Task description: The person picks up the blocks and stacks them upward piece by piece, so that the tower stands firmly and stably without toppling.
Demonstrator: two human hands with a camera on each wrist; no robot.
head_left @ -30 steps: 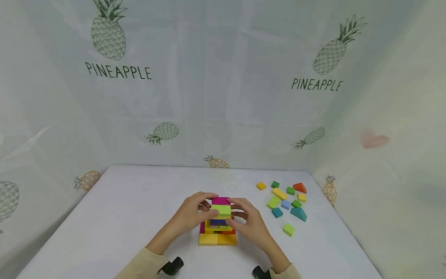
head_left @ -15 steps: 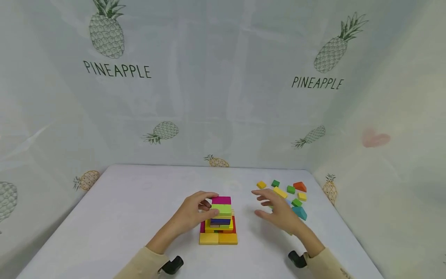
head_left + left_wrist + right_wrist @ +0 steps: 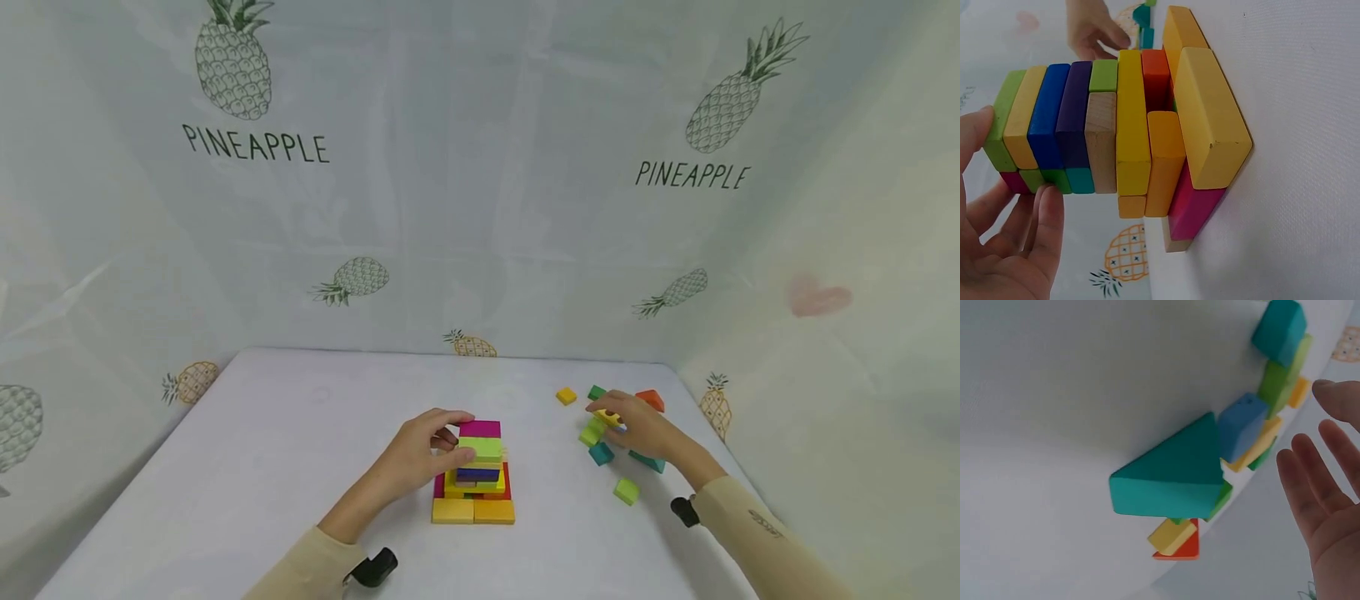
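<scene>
A tower of coloured wooden blocks [image 3: 478, 474] stands at the middle front of the table. My left hand [image 3: 416, 452] holds its top, the thumb against a light green block [image 3: 1007, 120] and the other fingers along the side and back. A magenta block [image 3: 480, 428] lies at the tower's top rear. Over the loose blocks at the right hovers my right hand [image 3: 643, 427], partly hiding them. In the right wrist view its thumb and fingers [image 3: 1300, 487] are spread with nothing between them, close to a blue block [image 3: 1241, 428] and a yellow bar.
Among the loose blocks are a big teal triangular block [image 3: 1169, 469], a red one [image 3: 651, 400] and a teal one [image 3: 601, 454]. One light green block [image 3: 626, 491] lies nearer the front. Behind the white table [image 3: 337, 400] hangs a pineapple-print cloth [image 3: 480, 208].
My right hand has left the tower and moved right, over the loose blocks. The left hand stays at the tower's top, and the view has shifted slightly.
</scene>
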